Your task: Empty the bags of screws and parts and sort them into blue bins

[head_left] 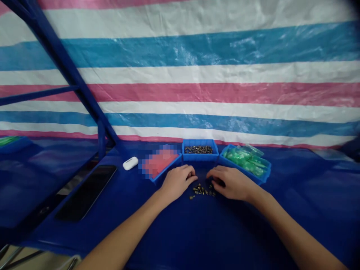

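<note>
A small loose pile of brass-coloured screws (200,189) lies on the dark blue tabletop between my hands. My left hand (180,180) rests at the pile's left, fingers curled and thumb close to them; whatever they may hold is hidden. On the other side, my right hand (232,182) hovers over or touches the pile's right edge, fingers bent and thumb apart from them, with a dark gap between. Beyond the hands stands a blue bin (200,157) holding many small metal screws. Right of it, another blue bin (257,180) contains green items in clear plastic bags (247,161).
At the left, a blue bin (168,170) holds pinkish-red contents, partly blurred out. A white earbud case (130,163) and a black phone (87,193) lie farther left. A blue metal frame (75,78) rises there, before a striped tarp (197,90).
</note>
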The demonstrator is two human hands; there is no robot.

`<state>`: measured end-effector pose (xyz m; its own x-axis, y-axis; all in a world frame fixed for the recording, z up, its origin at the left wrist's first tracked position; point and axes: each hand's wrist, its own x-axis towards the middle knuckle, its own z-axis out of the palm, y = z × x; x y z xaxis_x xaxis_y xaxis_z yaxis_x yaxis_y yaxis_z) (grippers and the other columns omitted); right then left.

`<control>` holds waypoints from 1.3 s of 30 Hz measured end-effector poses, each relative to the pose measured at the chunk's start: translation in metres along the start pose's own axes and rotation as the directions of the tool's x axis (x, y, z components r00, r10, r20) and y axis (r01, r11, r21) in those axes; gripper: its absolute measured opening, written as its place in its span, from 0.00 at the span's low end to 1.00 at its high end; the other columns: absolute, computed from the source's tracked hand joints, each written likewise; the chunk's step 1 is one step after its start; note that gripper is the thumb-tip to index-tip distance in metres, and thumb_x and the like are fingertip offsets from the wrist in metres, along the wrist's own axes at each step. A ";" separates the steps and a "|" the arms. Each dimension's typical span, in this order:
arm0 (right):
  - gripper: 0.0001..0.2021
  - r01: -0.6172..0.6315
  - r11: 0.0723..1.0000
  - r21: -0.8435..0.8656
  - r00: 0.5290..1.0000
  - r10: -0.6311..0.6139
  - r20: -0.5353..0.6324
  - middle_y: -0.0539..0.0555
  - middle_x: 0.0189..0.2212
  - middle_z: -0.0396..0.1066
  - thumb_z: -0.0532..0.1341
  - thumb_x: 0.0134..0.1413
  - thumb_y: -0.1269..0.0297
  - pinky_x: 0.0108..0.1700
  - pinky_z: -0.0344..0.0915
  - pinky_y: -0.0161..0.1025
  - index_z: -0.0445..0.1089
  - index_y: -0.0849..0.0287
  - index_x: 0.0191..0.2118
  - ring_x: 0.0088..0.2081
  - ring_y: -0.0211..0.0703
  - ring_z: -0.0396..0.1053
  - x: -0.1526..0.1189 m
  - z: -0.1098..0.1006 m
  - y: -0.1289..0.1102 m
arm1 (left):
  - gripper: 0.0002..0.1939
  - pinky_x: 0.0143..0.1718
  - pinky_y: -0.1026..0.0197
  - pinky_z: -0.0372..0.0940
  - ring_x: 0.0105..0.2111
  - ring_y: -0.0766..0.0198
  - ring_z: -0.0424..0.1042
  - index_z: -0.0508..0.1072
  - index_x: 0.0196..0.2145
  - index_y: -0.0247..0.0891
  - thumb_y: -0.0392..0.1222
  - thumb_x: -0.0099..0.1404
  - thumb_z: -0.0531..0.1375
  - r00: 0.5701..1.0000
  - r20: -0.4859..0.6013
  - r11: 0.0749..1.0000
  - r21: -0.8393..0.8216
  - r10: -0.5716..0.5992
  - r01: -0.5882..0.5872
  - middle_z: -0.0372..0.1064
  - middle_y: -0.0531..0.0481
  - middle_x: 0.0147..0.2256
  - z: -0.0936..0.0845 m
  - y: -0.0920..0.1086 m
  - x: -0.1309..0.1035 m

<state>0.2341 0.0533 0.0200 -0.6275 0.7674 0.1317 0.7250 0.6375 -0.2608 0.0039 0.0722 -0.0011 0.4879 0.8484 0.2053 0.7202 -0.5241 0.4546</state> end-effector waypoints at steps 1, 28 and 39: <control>0.11 0.012 1.000 0.009 1.000 -0.012 0.018 0.53 0.36 0.74 0.56 0.57 0.69 0.38 0.64 0.38 0.72 0.54 0.44 0.37 0.44 0.71 0.000 0.000 0.001 | 0.07 0.31 0.63 0.58 0.31 0.64 0.70 0.71 0.34 0.41 0.46 0.66 0.59 1.000 0.003 1.000 -0.002 0.004 -0.004 0.71 0.53 0.33 0.000 0.000 0.000; 0.09 -0.047 0.611 0.790 0.948 0.277 -0.158 0.51 0.29 0.72 0.61 0.56 0.58 0.34 0.67 0.38 0.70 0.57 0.40 0.30 0.40 0.70 0.013 0.028 -0.012 | 0.09 0.36 0.61 0.63 0.35 0.62 0.72 0.70 0.42 0.40 0.42 0.70 0.52 0.998 -0.058 0.999 -0.035 0.016 -0.018 0.73 0.49 0.39 0.002 0.007 0.000; 0.13 -0.031 0.350 0.936 0.891 0.435 -0.134 0.47 0.23 0.67 0.63 0.55 0.56 0.27 0.60 0.34 0.71 0.58 0.42 0.24 0.35 0.62 0.018 0.039 -0.020 | 0.15 0.29 0.66 0.60 0.29 0.67 0.67 0.71 0.38 0.35 0.49 0.70 0.51 0.997 -0.074 0.827 -0.563 -0.028 -0.019 0.70 0.50 0.33 0.001 0.014 0.004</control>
<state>0.1973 0.0524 -0.0093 -0.2060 0.9697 0.1317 0.0073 0.1361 -0.9907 0.0159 0.0682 0.0052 0.4292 0.8661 0.2564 0.3086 -0.4074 0.8595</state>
